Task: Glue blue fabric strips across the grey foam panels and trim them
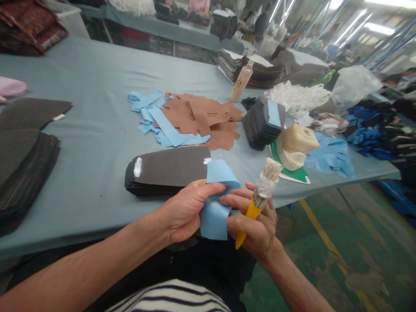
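A light blue strip (215,219) hangs bent between my hands near the table's front edge. My left hand (190,208) pinches it from the left, thumb on top. My right hand (256,223) holds a yellow-handled brush (251,212), bristles up and coated white, while its fingertips touch the strip's right side. Just beyond my left hand lies a stack of dark grey pieces (172,167) with white smears at two spots of its top piece. Behind that stack are brown strips (198,115) and more blue strips (165,128) in a loose pile.
Dark stacked pieces (22,173) lie at the left. A bottle (242,82), a dark block-like stack (261,123) and a cream container (297,141) on a green board (300,175) stand to the right. People are blurred in the background.
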Motion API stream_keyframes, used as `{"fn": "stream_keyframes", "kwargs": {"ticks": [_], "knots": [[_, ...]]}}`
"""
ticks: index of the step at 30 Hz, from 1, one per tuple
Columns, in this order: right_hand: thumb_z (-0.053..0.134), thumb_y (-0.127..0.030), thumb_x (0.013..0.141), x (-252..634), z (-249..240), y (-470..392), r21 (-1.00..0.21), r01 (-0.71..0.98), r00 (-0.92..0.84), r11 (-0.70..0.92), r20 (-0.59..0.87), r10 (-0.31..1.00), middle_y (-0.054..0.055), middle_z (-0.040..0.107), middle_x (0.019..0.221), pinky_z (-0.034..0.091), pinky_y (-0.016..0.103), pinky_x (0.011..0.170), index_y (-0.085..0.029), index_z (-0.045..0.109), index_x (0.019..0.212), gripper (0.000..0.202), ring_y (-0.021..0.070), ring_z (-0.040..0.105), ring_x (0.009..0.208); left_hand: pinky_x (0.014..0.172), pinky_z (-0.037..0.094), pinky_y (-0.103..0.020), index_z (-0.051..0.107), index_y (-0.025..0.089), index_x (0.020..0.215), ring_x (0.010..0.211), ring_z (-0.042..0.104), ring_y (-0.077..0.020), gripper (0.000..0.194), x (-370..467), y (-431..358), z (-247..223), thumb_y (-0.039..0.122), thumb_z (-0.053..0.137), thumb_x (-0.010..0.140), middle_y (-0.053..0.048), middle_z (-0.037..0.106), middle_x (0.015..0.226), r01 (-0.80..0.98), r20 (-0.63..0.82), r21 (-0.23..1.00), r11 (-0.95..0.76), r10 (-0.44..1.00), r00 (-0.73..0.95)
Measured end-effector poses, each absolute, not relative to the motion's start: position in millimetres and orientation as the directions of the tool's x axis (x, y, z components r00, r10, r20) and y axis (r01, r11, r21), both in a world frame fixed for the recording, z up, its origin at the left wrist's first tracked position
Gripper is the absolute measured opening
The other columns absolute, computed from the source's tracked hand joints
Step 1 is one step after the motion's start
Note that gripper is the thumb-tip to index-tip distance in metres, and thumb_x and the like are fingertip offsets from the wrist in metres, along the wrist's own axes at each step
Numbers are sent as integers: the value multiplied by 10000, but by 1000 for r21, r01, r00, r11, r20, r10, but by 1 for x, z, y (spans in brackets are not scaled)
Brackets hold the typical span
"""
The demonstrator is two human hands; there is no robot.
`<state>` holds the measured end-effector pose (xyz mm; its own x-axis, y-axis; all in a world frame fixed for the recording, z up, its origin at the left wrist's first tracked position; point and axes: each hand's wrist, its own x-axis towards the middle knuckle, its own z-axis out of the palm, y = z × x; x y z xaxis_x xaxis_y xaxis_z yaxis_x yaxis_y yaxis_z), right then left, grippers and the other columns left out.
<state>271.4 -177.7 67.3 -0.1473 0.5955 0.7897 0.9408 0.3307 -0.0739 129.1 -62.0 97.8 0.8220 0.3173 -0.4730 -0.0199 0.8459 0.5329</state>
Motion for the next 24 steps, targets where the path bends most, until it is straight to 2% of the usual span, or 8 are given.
{"fn": "stream_keyframes", "kwargs": {"ticks": [4,7,11,15,17,20,22,24], "knots": [[626,-132,970,275,70,-185,-161,914,-114,372,779,617,-45,827,953,587,368,977,-310,625,815,236,164,788,928,608,583,-252,754,139,1035,724,667,-166,446,124,-68,99,432,941,756,-62,724,879,80,-421,553,830,194,886],[605,-73,928,276,67,-193,-249,891,-41,380,789,613,-30,818,981,574,379,1025,-281,593,793,248,157,788,921,623,567,-200,739,140,1044,710,616,-115,571,120,-71,99,548,960,711,-23,670,861,114,-423,603,789,196,884],[619,-65,885,275,56,-203,-399,862,116,313,756,644,-13,816,1058,592,448,1025,-275,603,821,221,192,794,919,556,567,-194,712,149,980,618,528,-80,586,117,-72,97,643,909,735,26,561,772,148,-419,665,732,201,885],[700,-93,834,276,47,-205,-492,817,232,300,758,610,-5,816,1078,607,512,996,-289,590,870,227,219,791,886,570,603,-222,716,161,1081,721,623,-131,516,112,-72,87,625,789,866,-10,639,857,118,-360,779,616,285,889],[714,-82,814,276,46,-203,-516,809,275,282,755,595,-7,813,1040,608,505,989,-295,586,882,257,220,786,876,608,610,-230,709,170,1159,803,677,-159,466,108,-73,76,576,723,933,-37,699,930,90,-290,899,429,427,856],[707,-82,811,274,48,-200,-534,802,293,268,742,602,-8,805,1008,615,495,965,-307,581,938,287,224,780,888,737,624,-253,663,207,1313,942,728,-176,375,101,-75,56,389,690,986,-66,764,1123,66,3,994,-88,619,785],[688,-86,821,270,51,-197,-558,780,300,283,730,614,-11,799,1006,619,490,959,-310,565,977,300,221,780,896,850,633,-296,595,236,1426,1065,733,-193,446,97,-76,43,256,677,988,-85,745,1288,39,249,904,-426,597,762],[687,-77,825,265,53,-193,-583,761,313,285,714,626,-16,790,1001,621,479,960,-310,550,1001,323,211,779,895,936,629,-333,498,237,1526,1193,708,-217,576,95,-76,35,172,667,979,-119,684,1426,-3,414,788,-616,526,743]]}}
